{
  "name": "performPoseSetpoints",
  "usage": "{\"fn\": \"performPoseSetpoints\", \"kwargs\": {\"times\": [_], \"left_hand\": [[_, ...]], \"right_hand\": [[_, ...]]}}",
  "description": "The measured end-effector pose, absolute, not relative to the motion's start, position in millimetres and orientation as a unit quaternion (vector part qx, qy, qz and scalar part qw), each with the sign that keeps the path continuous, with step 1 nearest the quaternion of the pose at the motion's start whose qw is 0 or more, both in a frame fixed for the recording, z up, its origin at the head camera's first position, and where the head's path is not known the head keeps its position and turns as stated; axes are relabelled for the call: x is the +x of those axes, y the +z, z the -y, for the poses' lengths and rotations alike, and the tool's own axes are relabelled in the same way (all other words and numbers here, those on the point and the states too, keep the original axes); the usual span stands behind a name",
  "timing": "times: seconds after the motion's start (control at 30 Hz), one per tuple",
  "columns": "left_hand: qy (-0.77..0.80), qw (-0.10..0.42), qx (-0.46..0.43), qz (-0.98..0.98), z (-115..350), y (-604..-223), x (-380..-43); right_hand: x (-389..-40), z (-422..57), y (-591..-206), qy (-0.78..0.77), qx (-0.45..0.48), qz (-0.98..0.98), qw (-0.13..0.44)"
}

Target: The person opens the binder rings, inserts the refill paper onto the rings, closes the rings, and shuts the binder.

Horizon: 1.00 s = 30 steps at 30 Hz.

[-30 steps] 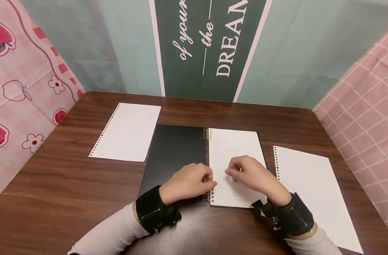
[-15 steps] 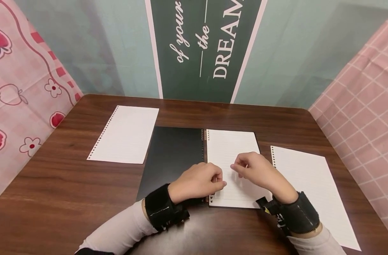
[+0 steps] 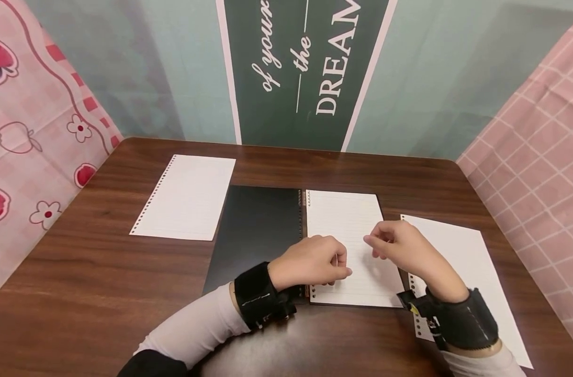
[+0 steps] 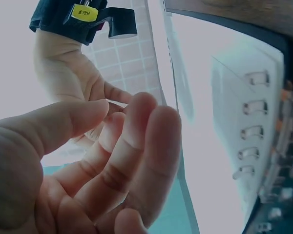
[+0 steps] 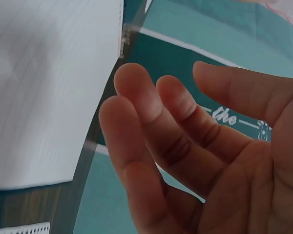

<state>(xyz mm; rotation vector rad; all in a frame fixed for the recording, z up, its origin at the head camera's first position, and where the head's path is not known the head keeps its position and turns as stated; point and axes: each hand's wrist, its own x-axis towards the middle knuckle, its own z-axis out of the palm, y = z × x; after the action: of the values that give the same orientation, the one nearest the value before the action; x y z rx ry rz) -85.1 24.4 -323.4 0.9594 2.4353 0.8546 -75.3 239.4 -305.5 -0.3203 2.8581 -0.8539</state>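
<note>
A: What is furthest left?

B: Pink cloth (image 3: 46,157) printed with red apples and white flowers, then a loose sheet (image 3: 184,196) of white paper lying on the tabletop (image 3: 79,272), punched holes down its left edge

A: And next to that?

B: An open notebook (image 3: 301,209), its black cover (image 3: 260,230) just beside the sheet. Behind it rises a dark green panel (image 3: 305,128) with sideways white writing: "of your", "the" and "DREAM", running up to the top edge of the view

A: What about the hands?

B: The left hand (image 3: 312,262) is mostly over the lined page (image 3: 340,220), past the small metal rings (image 4: 255,129). Its fingers are loosely bent, with nothing held; I can't tell whether they touch the paper

A: Its partner?

B: The right hand (image 3: 404,246) is by the page's right edge, fingers loosely bent, thumb apart from them, nothing between. Its black wrist strap (image 3: 470,319) bears a yellow label (image 4: 84,13), upside down and too small to read surely

A: Beyond that?

B: Another lined sheet (image 3: 470,262), partly hidden behind the strap, then pink checked cloth (image 3: 540,157)
</note>
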Motion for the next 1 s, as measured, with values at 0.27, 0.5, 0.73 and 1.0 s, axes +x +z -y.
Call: {"fn": "performPoseSetpoints", "kwargs": {"times": [0.27, 0.5, 0.73, 1.0], "left_hand": [[0.304, 0.209, 0.335, -0.867, -31.2, -319.1, -86.1], [0.312, 0.225, 0.329, -0.862, -36.0, -316.4, -87.3], [0.304, 0.221, 0.334, -0.864, -49.2, -316.6, -86.5], [0.305, 0.243, 0.325, -0.862, -64.3, -314.1, -82.8]], "right_hand": [[-68.5, -263.5, -305.6, -0.263, -0.073, -0.959, 0.070], [-62.5, -287.0, -307.2, -0.251, -0.041, -0.965, 0.060], [-55.5, -302.3, -311.7, -0.235, -0.006, -0.970, 0.061], [-54.5, -316.3, -316.7, -0.226, 0.006, -0.972, 0.060]]}}
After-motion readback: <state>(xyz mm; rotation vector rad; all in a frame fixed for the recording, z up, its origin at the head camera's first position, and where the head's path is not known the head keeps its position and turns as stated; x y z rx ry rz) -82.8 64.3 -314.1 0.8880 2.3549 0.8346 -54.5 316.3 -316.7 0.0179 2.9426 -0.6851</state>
